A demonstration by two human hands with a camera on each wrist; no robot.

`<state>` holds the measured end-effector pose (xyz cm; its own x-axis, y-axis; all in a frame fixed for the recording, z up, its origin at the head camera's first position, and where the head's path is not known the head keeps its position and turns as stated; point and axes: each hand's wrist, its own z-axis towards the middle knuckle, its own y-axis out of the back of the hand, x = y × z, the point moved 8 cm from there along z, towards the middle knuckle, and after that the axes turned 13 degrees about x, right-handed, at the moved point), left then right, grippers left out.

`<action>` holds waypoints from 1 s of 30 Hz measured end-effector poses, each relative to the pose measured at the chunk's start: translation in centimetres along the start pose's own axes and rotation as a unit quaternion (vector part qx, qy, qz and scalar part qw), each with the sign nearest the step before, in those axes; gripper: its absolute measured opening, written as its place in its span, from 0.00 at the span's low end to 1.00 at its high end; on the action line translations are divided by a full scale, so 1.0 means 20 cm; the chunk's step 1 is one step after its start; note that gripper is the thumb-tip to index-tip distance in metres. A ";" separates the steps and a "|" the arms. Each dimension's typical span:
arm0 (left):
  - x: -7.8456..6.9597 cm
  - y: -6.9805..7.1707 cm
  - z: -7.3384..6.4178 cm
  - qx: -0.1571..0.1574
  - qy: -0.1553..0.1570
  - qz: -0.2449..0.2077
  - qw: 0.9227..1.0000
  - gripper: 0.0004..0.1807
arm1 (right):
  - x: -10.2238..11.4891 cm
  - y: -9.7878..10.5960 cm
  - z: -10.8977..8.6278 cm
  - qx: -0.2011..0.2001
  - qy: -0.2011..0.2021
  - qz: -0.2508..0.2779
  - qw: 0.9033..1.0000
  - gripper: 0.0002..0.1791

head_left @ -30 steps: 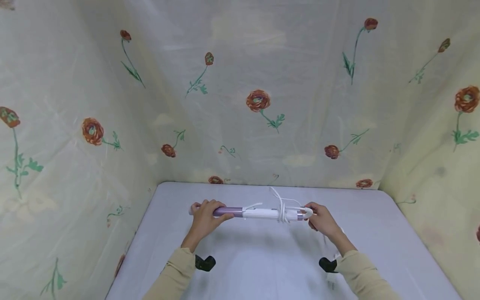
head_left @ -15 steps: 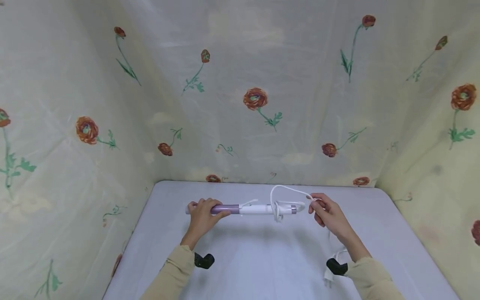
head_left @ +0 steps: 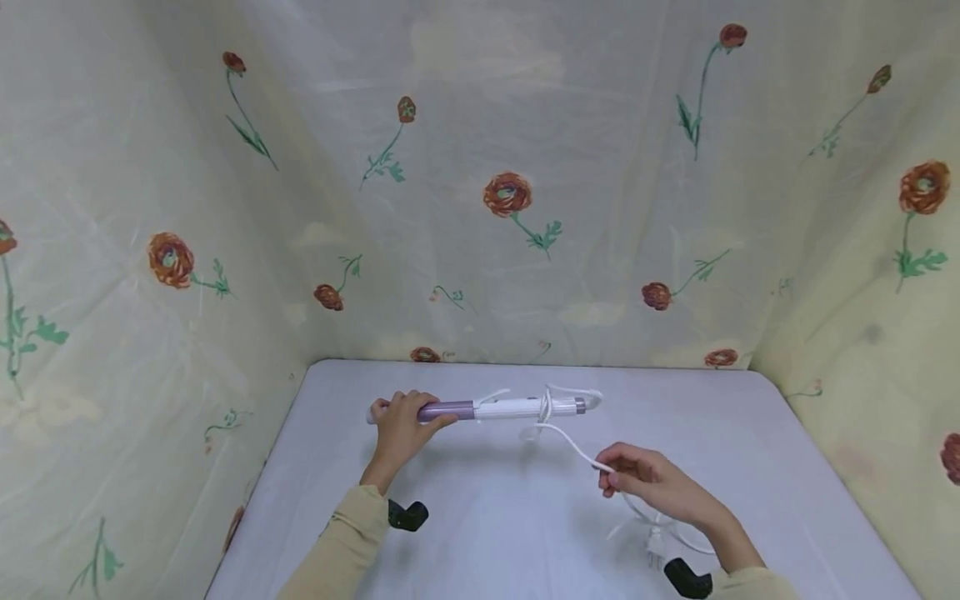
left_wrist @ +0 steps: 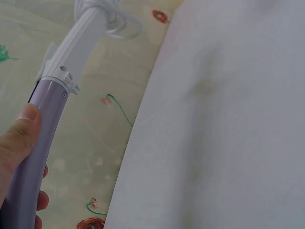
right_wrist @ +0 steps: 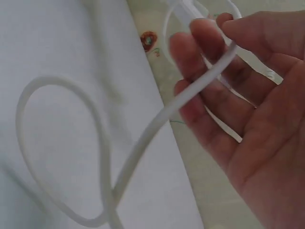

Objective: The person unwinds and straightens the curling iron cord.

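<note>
My left hand [head_left: 402, 429] grips the purple handle of what looks like a curling iron [head_left: 510, 408], held level above the table. In the left wrist view, the thumb lies along the handle [left_wrist: 45, 114], and loops of white cord [left_wrist: 107, 12] go around the white barrel. My right hand [head_left: 652, 483], lower and to the right, pinches the cord [head_left: 570, 442] between thumb and fingertips. From there the cord runs up to the barrel. The right wrist view shows a loose loop of cord [right_wrist: 102, 138] hanging beyond the palm. A white plug [head_left: 655, 546] dangles below the right hand.
A white table [head_left: 487, 533] with rounded far corners lies under the hands. Flower-printed cloth [head_left: 480, 167] hangs behind it and on both sides. Black wrist-camera parts [head_left: 408, 515] stick out by each sleeve.
My right hand has moved from the barrel's tip outward, then down toward me, drawing a length of cord with it. Fewer turns seem to be on the barrel. The left hand keeps its grip.
</note>
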<state>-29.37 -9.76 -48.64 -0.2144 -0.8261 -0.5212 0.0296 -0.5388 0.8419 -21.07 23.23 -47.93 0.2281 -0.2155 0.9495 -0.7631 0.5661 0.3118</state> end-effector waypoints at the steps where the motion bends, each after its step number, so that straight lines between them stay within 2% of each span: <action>1: 0.00 0.00 0.00 0.000 0.000 -0.001 1.000 0.25 | -0.01 -0.04 0.01 0.027 -0.004 0.001 1.000 0.13; 4: 0.00 0.01 0.00 -0.001 0.000 -0.006 1.000 0.25 | -0.04 -0.16 0.03 0.098 -0.020 0.005 0.995 0.12; 6: -0.01 0.02 0.01 -0.002 -0.003 -0.014 1.000 0.25 | -0.06 -0.21 0.05 0.131 -0.033 0.005 0.991 0.14; 10: -0.03 0.04 0.01 -0.005 -0.012 -0.020 1.000 0.26 | -0.09 -0.25 0.09 0.156 -0.071 0.038 0.984 0.23; 13: -0.05 0.04 0.01 -0.007 -0.016 -0.017 1.000 0.26 | -0.12 -0.22 0.14 0.125 -0.104 0.113 0.980 0.36; 16: -0.05 0.05 0.01 -0.009 -0.018 -0.016 1.000 0.26 | -0.17 -0.15 0.20 0.059 -0.126 0.178 0.974 0.44; 18: -0.05 0.05 0.01 -0.010 -0.022 -0.016 1.000 0.26 | -0.19 -0.10 0.23 0.017 -0.126 0.202 0.971 0.41; 20: -0.05 0.05 0.01 -0.009 -0.019 -0.015 1.000 0.26 | -0.20 -0.07 0.26 -0.008 -0.116 0.214 0.970 0.37; 23: -0.04 0.05 0.01 -0.013 -0.015 -0.012 1.000 0.25 | -0.19 -0.06 0.30 -0.025 -0.083 0.224 0.971 0.33; 26: -0.03 0.05 0.01 -0.012 -0.011 -0.011 1.000 0.25 | -0.19 -0.05 0.33 -0.040 -0.065 0.226 0.971 0.35; 30: -0.01 0.08 0.01 -0.014 -0.021 -0.006 1.000 0.26 | -0.19 -0.05 0.37 -0.049 -0.061 0.214 0.974 0.33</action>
<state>-29.42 -10.34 -47.17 -0.2549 -0.8126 -0.5241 0.0549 -0.5533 0.8311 -25.62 17.56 -52.07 -0.1761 -0.0323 0.9838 -0.7091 0.6974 -0.1040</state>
